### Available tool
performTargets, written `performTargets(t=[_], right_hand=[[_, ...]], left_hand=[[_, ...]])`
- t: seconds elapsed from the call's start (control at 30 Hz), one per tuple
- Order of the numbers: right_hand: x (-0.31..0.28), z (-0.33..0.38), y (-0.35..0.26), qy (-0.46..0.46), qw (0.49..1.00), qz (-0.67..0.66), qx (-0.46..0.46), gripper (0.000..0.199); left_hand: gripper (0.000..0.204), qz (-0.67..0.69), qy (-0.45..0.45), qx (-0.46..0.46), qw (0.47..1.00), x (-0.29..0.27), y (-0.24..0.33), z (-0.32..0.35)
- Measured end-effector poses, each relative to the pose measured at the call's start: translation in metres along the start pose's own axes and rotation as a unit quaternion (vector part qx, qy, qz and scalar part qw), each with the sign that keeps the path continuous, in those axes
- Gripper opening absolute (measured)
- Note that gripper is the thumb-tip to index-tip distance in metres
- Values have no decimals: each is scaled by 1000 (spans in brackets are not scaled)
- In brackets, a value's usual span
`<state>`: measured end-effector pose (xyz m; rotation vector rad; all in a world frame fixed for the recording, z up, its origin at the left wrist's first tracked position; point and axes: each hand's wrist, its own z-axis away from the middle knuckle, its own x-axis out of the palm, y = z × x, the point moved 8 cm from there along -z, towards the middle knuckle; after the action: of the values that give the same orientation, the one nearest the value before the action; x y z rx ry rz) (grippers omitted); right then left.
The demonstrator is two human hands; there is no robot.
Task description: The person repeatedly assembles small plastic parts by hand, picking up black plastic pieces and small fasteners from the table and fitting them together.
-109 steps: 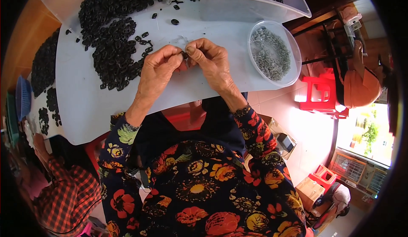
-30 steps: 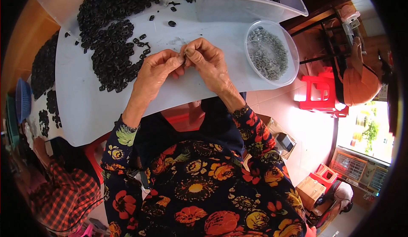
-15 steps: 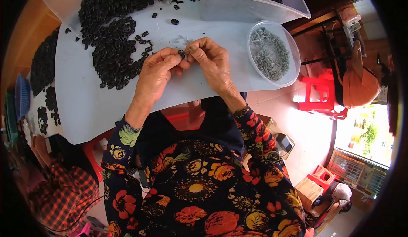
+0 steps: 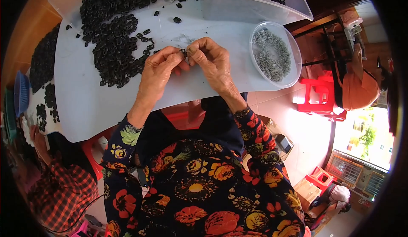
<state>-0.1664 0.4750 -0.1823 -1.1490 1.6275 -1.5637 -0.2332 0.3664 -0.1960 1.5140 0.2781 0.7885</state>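
Note:
Over the table's near edge, my left hand pinches a small black plastic part between thumb and fingertips. My right hand meets it there, thumb and forefinger pressed together at the part. Whatever sits between the right fingertips is too small and covered to make out. Left of my hands lies a loose heap of similar black parts, some with holes through them. To the right stands a round clear tub with many small grey metal pieces inside.
A clear plastic bin of black parts stands at the far right of the pale table; a larger black pile lies far left. A co-worker in a checked shirt sits at left. Red stools stand right.
The view has shifted slightly. My hands stay together at the black part, with only small finger movement. The co-worker's hand at left has moved a little.

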Motion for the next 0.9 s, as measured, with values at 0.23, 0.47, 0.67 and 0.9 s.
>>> performTargets(t=[0.23,0.47,0.67,0.9], right_hand=[[0,2,-6,7,999,33,6,11],[-1,2,-8,19,999,39,-10,10],[1,5,-13,29,999,44,-7,8],[-3,3,-9,30,999,10,-14,10]], left_hand=[[18,-77,-35,-15,996,4,6,-1],[18,-174,-41,10,984,9,6,0],[20,-205,-52,49,976,15,11,3],[24,-188,-12,52,981,13,16,4]])
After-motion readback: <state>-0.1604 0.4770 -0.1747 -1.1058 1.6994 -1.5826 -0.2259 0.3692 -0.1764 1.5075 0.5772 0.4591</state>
